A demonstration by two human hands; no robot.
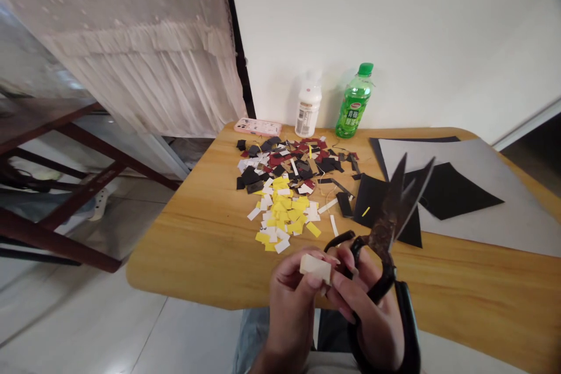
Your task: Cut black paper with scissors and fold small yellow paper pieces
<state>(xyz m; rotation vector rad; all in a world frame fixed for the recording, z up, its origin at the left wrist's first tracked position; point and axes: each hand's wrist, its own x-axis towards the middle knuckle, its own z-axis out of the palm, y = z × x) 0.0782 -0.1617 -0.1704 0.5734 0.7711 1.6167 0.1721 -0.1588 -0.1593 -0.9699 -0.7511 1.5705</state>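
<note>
My left hand (291,298) pinches a small cream-coloured block (315,269) between its fingers, close in front of my body. Right beside it, my right hand (363,304) grips a pair of large scissors (383,228) with black handles and dark, rust-stained blades. The blades stand apart and point up and away over the table. Beyond my hands lies a heap of cut paper scraps (280,198) in yellow, white, black and red. Black paper pieces (368,201) lie just behind the blade tips.
The wooden table (184,251) has a grey sheet (473,210) with black paper (451,193) at right. A green bottle (355,102), a white bottle (308,111) and a pink phone (258,127) stand along the wall side. A curtain (144,70) and dark wooden chair frame (56,187) are at left.
</note>
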